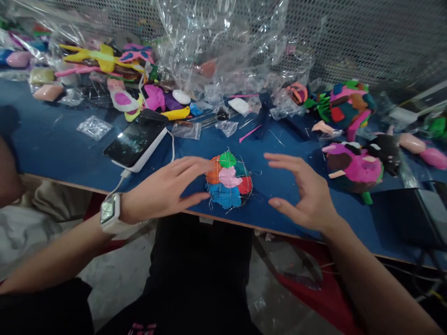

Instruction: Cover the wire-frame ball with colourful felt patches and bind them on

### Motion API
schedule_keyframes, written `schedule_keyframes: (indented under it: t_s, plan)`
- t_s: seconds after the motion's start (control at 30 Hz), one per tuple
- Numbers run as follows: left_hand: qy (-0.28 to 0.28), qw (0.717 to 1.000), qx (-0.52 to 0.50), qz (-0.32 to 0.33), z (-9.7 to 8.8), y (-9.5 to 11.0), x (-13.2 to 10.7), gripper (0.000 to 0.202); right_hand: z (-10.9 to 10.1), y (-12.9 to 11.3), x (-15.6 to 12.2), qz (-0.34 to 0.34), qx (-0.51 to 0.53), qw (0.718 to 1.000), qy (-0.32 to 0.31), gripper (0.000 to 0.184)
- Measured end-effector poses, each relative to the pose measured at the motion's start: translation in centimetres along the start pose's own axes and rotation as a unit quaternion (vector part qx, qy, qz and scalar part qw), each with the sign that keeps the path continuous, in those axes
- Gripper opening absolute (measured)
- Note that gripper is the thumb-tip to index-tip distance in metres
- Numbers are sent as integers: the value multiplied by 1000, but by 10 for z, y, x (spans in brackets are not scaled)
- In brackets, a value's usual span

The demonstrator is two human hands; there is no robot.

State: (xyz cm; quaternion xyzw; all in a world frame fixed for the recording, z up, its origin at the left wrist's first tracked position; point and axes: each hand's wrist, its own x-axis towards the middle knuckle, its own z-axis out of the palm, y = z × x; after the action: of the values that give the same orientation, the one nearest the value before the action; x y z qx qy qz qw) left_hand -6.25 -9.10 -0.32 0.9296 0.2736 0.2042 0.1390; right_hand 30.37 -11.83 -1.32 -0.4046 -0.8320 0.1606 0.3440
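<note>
A round, flat piece of multicoloured modelling clay (229, 177) lies on the blue table near its front edge. Green, orange, pink, teal, red and blue patches make it up, and thin wires cross it, with loose ends sticking out at the rim. At its left edge is my left hand (171, 186), thumb and fingers apart, fingertips close to or touching the orange and blue clay; contact is hard to tell. My right hand (303, 195) hovers to the right, apart from the clay, fingers spread and holding nothing.
A phone on a white power bank (138, 142) with a cable lies left. Clay models (354, 165) and a black box-like object (412, 216) stand right. Clear plastic bags (226, 42), clay packets and a yellow comb-like tool (176, 113) line the back. Someone's arm (7, 172) shows far left.
</note>
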Motion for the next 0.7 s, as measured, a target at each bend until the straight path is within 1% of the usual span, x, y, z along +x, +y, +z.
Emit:
schedule_keyframes:
  t_s: [0.07, 0.1, 0.13, 0.17, 0.23, 0.3, 0.37, 0.43, 0.5, 0.6, 0.7]
  plan:
    - [-36, 999, 11, -22, 1, -9, 18, 74, 2, 1, 24, -8, 21, 997, -67, 95]
    - [-58, 998, 15, -30, 3, -13, 25, 82, 4, 2, 35, -11, 25, 994, -103, 106]
    - [-78, 996, 14, -38, 5, -18, 30, 87, 7, 4, 44, -13, 27, 989, -144, 110]
    - [-93, 995, 9, -45, 7, -22, 33, 89, 11, 6, 51, -16, 30, 983, -181, 108]
    - [-97, 993, -5, -64, 10, -27, 33, 82, 18, 11, 59, -24, 37, 975, -219, 97]
    - [-67, 994, -12, -88, 13, -27, 28, 66, 23, 16, 62, -33, 49, 975, -212, 89]
    - [-22, 994, -4, -104, 15, -24, 21, 49, 25, 20, 64, -44, 66, 978, -193, 87]
    - [9, 996, 14, -88, 17, -21, 14, 35, 25, 24, 66, -54, 80, 978, -185, 84]
    - [14, 998, 35, -45, 18, -19, 9, 27, 26, 27, 67, -65, 86, 976, -187, 80]
    - [-1, 998, 63, 5, 20, -19, 3, 26, 30, 34, 66, -88, 100, 975, -181, 82]
    - [-12, 996, 89, 13, 21, -21, 0, 33, 37, 40, 62, -97, 116, 974, -170, 84]
